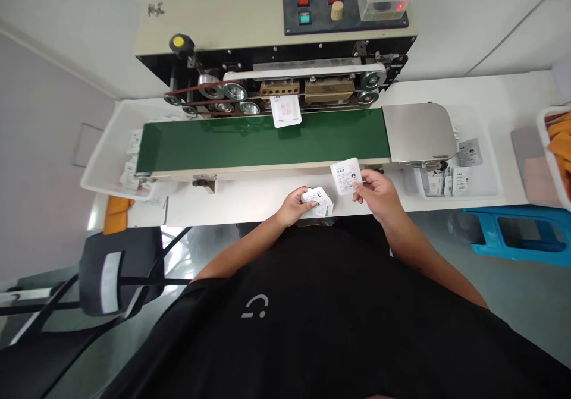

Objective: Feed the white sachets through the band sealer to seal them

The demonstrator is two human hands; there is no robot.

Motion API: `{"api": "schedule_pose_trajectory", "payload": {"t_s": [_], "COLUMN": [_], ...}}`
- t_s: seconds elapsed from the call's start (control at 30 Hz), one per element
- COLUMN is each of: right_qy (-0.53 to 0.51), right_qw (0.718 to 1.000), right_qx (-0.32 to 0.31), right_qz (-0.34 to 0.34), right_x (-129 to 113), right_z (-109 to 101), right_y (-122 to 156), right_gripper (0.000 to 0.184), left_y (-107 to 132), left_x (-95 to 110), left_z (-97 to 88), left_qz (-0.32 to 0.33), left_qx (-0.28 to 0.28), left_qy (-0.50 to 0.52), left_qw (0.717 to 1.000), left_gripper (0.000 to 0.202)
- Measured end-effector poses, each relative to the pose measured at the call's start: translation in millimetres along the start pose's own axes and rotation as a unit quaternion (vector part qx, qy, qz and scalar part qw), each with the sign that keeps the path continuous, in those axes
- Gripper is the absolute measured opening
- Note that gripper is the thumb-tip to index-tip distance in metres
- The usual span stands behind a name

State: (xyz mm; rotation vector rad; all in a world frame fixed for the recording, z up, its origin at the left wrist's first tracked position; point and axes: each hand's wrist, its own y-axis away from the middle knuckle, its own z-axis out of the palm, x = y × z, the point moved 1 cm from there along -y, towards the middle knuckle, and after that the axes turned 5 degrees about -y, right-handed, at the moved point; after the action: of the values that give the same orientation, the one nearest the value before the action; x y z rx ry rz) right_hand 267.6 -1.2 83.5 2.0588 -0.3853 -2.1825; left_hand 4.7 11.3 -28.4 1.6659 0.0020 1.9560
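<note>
Just below the middle of the frame, we see the left hand (293,206) curled narrowly around a small stack (318,200) of white sachets, thumb on top and fingers beneath, held over the near edge of the white worktop (223,204); we cannot count the sachets in the stack. Just to its right, the right hand (377,193) pinches one sachet (347,176) by its lower right corner between thumb and fingertips, the remaining fingers loosely bent. That sachet is printed face up, tilted, and close to the front edge of the green belt (232,143) without touching it. We count one other sachet (285,111) in the upper middle, lying on the far edge of the belt with its top under the sealer (250,27). The sealer's panel (319,8) has two red switches, one green switch and one knob. We count two white trays: the left tray (103,155) at the belt's left end and the right tray (484,176) beyond the metal plate (417,130), each with several sachets, too small to number. At the far right edge a bin (545,149) holds orange pieces. One blue stool (513,232) stands at lower right, one black chair (120,274) at lower left.
</note>
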Motion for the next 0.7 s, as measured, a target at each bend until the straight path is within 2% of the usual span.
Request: {"api": "schedule_pose_trajectory", "payload": {"t_s": [0.17, 0.3, 0.4, 0.53, 0.7], "right_qy": [-0.012, -0.012, -0.009, -0.006, -0.011], "right_qw": [0.994, 0.978, 0.970, 0.966, 0.964], "right_qx": [0.079, 0.168, 0.214, 0.235, 0.256], "right_qz": [-0.075, -0.124, -0.118, -0.104, -0.076], "right_x": [-35, -65, -81, -92, -96], "right_z": [-20, -35, -44, -51, -41], "right_y": [-12, -29, -49, -81, -108], "right_gripper": [0.039, 0.042, 0.035, 0.030, 0.031], "left_y": [0, 0, 0, 1, 0], "left_x": [-1, -3, -5, -6, -6], "left_z": [-0.7, -1.1, -1.2, -1.1, -1.3], "left_qz": [0.001, 0.000, -0.001, 0.004, 0.013], "left_qx": [-0.002, 0.000, 0.006, 0.004, 0.000], "left_qy": [-0.012, -0.006, -0.004, -0.005, -0.013], "left_qw": [1.000, 1.000, 1.000, 1.000, 1.000], "left_gripper": [0.062, 0.062, 0.062, 0.061, 0.059]}}
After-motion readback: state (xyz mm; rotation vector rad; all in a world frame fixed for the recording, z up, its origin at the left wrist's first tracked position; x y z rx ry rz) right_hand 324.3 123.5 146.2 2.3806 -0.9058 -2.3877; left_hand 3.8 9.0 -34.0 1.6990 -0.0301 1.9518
